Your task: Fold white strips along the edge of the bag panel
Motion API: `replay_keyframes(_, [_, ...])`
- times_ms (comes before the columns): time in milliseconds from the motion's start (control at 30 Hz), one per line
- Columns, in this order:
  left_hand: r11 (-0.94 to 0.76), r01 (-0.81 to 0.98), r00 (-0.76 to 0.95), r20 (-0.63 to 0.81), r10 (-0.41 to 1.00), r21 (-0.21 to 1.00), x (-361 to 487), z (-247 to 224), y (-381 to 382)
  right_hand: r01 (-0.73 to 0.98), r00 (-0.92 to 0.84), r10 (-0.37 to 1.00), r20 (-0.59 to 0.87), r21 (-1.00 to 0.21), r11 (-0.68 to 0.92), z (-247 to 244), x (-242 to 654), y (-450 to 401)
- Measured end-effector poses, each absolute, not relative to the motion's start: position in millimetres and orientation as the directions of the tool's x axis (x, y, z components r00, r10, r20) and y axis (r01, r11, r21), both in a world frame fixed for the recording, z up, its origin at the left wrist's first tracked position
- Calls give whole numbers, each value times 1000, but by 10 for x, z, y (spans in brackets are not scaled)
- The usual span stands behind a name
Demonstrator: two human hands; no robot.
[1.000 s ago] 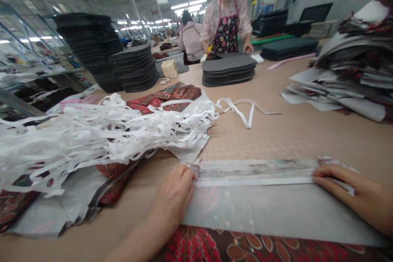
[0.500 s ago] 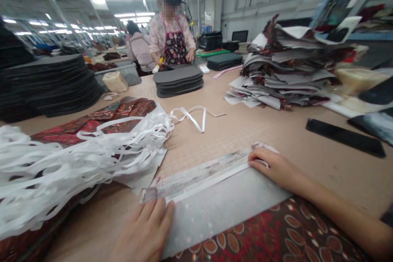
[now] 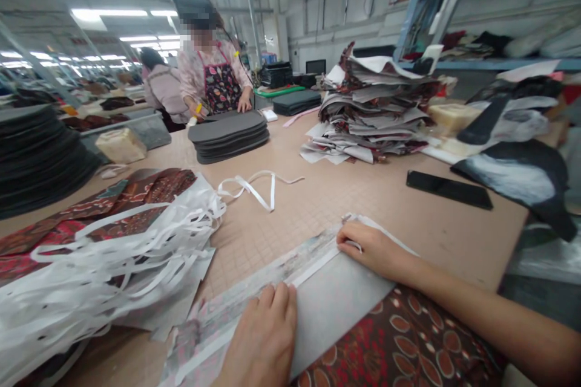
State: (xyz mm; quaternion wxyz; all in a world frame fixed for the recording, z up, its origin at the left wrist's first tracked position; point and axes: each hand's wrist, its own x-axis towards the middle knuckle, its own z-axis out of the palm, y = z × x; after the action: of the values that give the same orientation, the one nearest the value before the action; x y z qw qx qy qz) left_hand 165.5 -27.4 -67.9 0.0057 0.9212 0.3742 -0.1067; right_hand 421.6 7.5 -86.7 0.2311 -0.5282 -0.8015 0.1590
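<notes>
A fabric piece with a pale grey backing (image 3: pixel 349 308) lies in front of me, its brown and red leaf-patterned side (image 3: pixel 376 344) showing near my body. Along its far edge runs a straight white tape strip (image 3: pixel 313 269). My left hand (image 3: pixel 265 329) rests flat on the strip, fingers stretched and pressing down near the middle. At the strip's right end my right hand (image 3: pixel 365 248) is closed, with thumb and fingers pinching the tape; a short bit of it pokes out. A tangled heap of white tape strips (image 3: pixel 113 272) covers patterned fabric (image 3: pixel 136 199) on the left.
A loose white tape (image 3: pixel 258 193) lies mid-table. Beyond stand a stack of dark grey panels (image 3: pixel 229 136) and a co-worker (image 3: pixel 213 78) with hands at it. To the right are a tall fabric pile (image 3: pixel 372 109), a black flat bar (image 3: pixel 449 189) and the table edge.
My left hand has slid rightward along the tape, from the fabric's left end toward its middle. My right hand stays at the tape's right end. The view has turned right.
</notes>
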Motion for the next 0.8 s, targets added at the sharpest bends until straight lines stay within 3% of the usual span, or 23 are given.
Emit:
replay_keyframes(333, [-757, 653, 739, -203, 642, -19, 1987, -668, -88, 822, -296, 940, 171, -456, 342, -853, 4255, 86])
replay_keyframes(567, [-734, 679, 716, -194, 671, -32, 1953, -654, -111, 768, -78, 996, 38, -635, 84, -826, 4529, 120])
replay_keyframes(800, [-732, 675, 718, -146, 681, -90, 1965, -696, -152, 772, -63, 997, 38, -632, 73, -813, 4553, 148])
